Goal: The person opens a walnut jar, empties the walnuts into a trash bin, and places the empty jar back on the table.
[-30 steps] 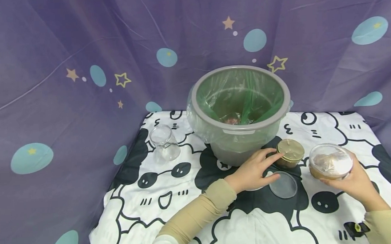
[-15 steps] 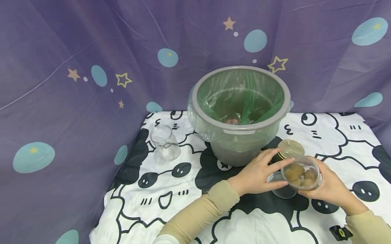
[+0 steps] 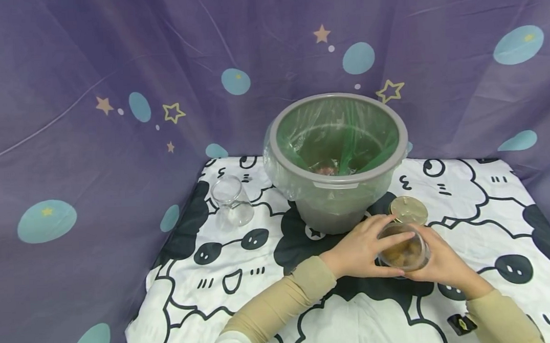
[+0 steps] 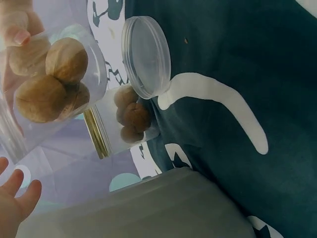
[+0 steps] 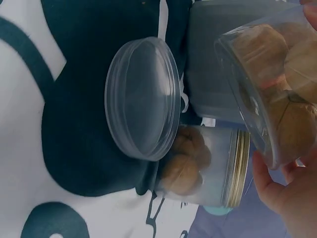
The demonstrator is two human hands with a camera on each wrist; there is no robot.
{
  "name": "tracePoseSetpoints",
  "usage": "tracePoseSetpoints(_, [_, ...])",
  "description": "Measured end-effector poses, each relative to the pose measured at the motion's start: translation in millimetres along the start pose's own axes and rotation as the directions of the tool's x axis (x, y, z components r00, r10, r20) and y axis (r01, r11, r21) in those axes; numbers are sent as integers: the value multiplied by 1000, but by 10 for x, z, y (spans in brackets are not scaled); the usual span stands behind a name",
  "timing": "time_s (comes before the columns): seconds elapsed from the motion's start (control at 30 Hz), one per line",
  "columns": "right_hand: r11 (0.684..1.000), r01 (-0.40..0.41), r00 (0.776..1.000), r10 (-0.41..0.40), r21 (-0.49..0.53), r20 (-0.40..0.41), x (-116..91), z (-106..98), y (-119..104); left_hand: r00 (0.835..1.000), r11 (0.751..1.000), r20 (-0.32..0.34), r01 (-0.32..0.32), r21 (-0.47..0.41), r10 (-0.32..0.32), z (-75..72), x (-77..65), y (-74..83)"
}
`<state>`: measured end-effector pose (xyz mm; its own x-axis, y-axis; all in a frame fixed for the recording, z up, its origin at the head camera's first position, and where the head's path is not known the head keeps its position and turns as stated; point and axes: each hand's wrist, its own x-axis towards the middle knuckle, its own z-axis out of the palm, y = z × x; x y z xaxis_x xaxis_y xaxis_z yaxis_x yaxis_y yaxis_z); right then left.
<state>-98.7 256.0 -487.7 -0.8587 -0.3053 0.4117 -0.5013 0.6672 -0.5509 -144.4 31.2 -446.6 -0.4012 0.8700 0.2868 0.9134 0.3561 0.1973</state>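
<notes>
Gripped by the right hand (image 3: 440,259), the clear jar (image 4: 96,74) has travelled leftward since a second ago, from the right side of the cloth to the left hand's fingertips, where it hangs above the dark part of the cloth. Several walnut-like brown balls (image 4: 67,59) sit inside it, grouped together against its wall. Fingers and thumb of the right hand curl round the jar from the right. The left hand (image 3: 358,247) has barely shifted and is spread, its index finger passing in front of the jar as the head camera sees it and its thumb low beside it; whether these fingers touch the jar, I cannot tell. Underneath, a round clear lid (image 5: 143,99) lies on the cloth, mostly hidden from the head view. Just beyond the hands stands a second jar (image 5: 218,168), closed with a gold lid (image 5: 237,171) and holding more brown balls. Near it, to the left, is a grey bin (image 3: 323,215) with a green-tinted plastic bag (image 3: 365,131) folded over its rim; something pinkish shows at the bottom, too unclear to name. Well apart, left of the bin, stands another clear container (image 3: 232,201). Beneath everything spreads a black and white cartoon-print cloth (image 3: 369,321), and a purple curtain (image 3: 159,59) with stars and pale blue ovals hangs behind. Beige sleeves (image 3: 280,294) cover both forearms.
</notes>
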Motion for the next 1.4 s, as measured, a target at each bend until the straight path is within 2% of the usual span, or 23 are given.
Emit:
tracePoseSetpoints(0.13, [1000,12,1000,-12,3,0,29,35,3,1000,999,8,-1,39,1,25,-16,-5])
tracePoseSetpoints(0.43, [999,-37,999,36,26,40,51,71,-67,999,997,36,2,73,-4,69,-34,-9])
tracePoseSetpoints(0.53, [999,-40,998,39,17,41,61,80,-78,1000,998,4,-17,68,17,80,-28,-15])
tracePoseSetpoints(0.67, [999,-41,998,40,19,45,68,93,-77,998,993,-34,-51,104,55,92,-28,-25])
tracePoseSetpoints(0.87, [998,-38,997,34,56,68,77,100,-83,995,989,-26,-88,115,91,64,-26,-16])
tracePoseSetpoints(1.2, [999,24,999,-25,27,46,103,103,-87,985,958,-10,-166,233,173,53,1,-41])
tracePoseSetpoints(1.4, [998,31,998,-33,54,47,136,117,-137,977,938,-72,-170,301,200,92,-3,-74])
